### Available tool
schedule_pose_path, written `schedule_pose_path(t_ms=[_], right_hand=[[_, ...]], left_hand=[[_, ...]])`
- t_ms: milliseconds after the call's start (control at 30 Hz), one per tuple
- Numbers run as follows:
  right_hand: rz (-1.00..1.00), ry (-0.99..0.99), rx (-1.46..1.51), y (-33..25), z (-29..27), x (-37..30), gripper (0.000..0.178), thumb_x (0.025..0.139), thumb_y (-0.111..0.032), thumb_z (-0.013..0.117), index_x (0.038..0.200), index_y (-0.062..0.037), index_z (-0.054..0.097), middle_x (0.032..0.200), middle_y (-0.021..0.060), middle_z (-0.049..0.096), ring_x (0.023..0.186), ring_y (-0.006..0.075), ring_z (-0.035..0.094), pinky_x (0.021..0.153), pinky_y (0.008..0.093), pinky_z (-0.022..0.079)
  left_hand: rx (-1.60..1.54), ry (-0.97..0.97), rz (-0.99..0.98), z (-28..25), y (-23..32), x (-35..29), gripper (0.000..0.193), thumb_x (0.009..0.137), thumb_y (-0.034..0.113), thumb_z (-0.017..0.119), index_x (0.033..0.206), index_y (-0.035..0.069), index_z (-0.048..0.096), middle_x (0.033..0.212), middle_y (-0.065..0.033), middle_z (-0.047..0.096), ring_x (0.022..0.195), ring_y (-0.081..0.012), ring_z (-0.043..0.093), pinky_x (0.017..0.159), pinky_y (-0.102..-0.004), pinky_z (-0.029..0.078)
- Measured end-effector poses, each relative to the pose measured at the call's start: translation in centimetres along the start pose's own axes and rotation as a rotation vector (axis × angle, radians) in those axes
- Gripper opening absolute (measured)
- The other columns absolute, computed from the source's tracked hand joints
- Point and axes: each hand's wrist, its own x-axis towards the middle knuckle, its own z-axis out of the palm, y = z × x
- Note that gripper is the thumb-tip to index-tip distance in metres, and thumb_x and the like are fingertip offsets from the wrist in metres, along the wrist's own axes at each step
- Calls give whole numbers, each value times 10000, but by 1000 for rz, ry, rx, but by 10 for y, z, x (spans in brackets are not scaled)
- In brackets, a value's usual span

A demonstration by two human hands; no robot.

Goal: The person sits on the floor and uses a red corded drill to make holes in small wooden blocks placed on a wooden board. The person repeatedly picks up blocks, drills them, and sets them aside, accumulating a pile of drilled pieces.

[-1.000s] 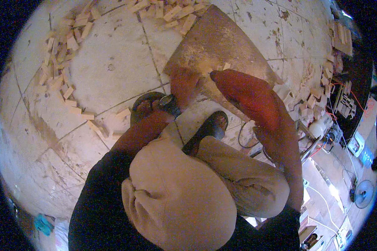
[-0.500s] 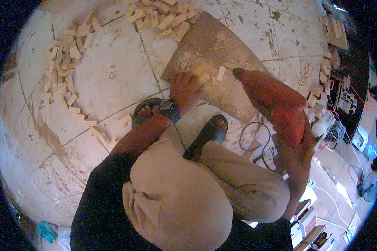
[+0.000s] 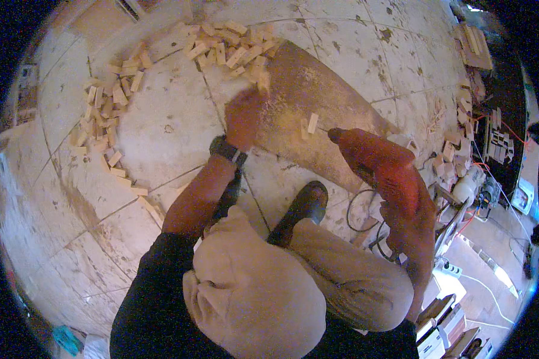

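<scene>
My left hand (image 3: 244, 116), blurred by motion, is over the left edge of a brown board (image 3: 335, 107) strewn with sawdust. A smeared wooden block (image 3: 262, 81) shows at its fingertips, beside a heap of similar blocks (image 3: 227, 45); whether the fingers still grip it cannot be told. My right hand (image 3: 398, 185) is closed round an orange-red corded drill (image 3: 359, 146), whose dark front end points left over the board. Close to that tip lie a pale block (image 3: 312, 123) and a second block (image 3: 304, 129).
Another line of loose blocks (image 3: 108, 119) curves over the tiled floor on the left. A dark cord (image 3: 356, 209) loops beside my sandalled foot (image 3: 311, 203). To the right are stacked wood pieces (image 3: 452, 149), a compressor-like machine (image 3: 473, 185) and a power strip (image 3: 449, 268).
My left hand has moved up and left from the blocks on the board to the heap's edge. One of three blocks there is gone from its spot. The drill stays near the others.
</scene>
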Motion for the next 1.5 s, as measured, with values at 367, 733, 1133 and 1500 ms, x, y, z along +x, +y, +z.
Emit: schedule_pose_path(t_ms=[367, 733, 1133, 1500], right_hand=[[37, -94, 67, 0, -6, -9, 834, 755, -57, 762, 1526, -66, 443, 1331, 177, 676, 1210, 291, 668, 1033, 402, 523], [-18, -212, 92, -15, 4, -6, 783, 762, 36, 711, 1505, -44, 478, 1330, 136, 670, 1229, 219, 636, 1049, 372, 498], [-84, -231, -25, -24, 13, 4, 823, 760, 60, 722, 1529, -25, 439, 1339, 148, 662, 1211, 211, 644, 1031, 360, 512], [-56, -249, -78, -37, 13, 3, 782, 773, 26, 736, 1507, -47, 475, 1347, 174, 664, 1228, 259, 655, 1039, 387, 516]], left_hand=[[-69, -546, 537, 72, 12, -13, 338, 899, 159, 629, 1230, 110, 673, 1270, -151, 661, 1174, -341, 626, 1003, -489, 506], [47, -254, -14, 34, 21, -72, 327, 863, 256, 703, 1150, 99, 690, 1121, -179, 691, 1089, -385, 621, 928, -512, 503], [-23, -234, -23, 43, 16, -89, 402, 805, 228, 772, 1176, 102, 680, 1152, -143, 693, 1096, -372, 618, 963, -514, 482], [-33, -219, 8, 45, 14, -89, 377, 822, 269, 762, 1148, 94, 695, 1107, -127, 694, 1057, -360, 618, 925, -508, 492]])
